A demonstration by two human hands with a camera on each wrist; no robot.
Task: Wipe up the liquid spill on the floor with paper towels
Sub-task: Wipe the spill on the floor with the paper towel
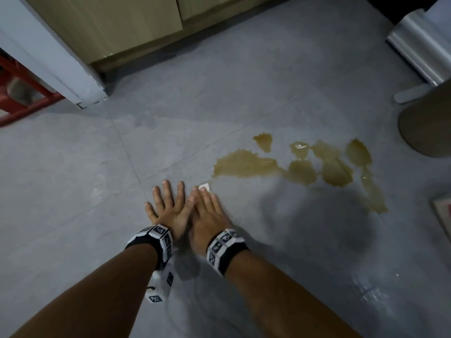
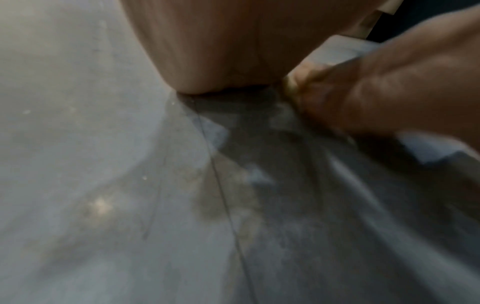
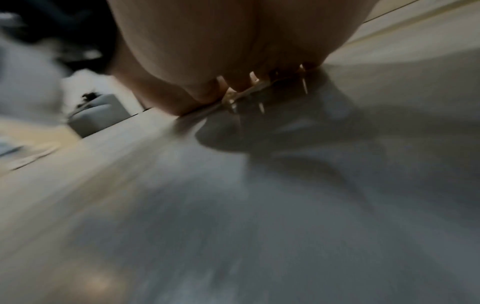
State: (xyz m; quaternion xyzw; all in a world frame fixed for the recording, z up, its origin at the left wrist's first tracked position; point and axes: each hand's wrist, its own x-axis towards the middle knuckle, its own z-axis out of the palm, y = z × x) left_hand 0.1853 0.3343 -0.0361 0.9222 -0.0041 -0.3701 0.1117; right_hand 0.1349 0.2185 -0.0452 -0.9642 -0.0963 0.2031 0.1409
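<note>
A yellow-brown spill point(image 1: 246, 164) lies in several joined puddles on the grey tiled floor point(image 1: 73, 167), running right to a tail point(image 1: 374, 198). My right hand point(image 1: 207, 211) presses flat on a paper towel, of which only a white corner point(image 1: 204, 187) shows past the fingertips, just left of the spill's near edge. My left hand point(image 1: 168, 203) lies flat with spread fingers beside it, partly under the right. In the left wrist view my left palm point(image 2: 221, 51) touches the wet floor, with the right hand point(image 2: 389, 88) on the soaked towel point(image 2: 291, 86). The right wrist view is blurred.
Wooden cabinets point(image 1: 109, 28) and a pale door frame point(image 1: 56, 62) stand at the back left, a red frame point(image 1: 24, 98) beyond. A metal bin point(image 1: 424, 52) with pedal and a round beige base point(image 1: 427, 128) stand at the right. A wet smear point(image 1: 366, 291) shines at lower right.
</note>
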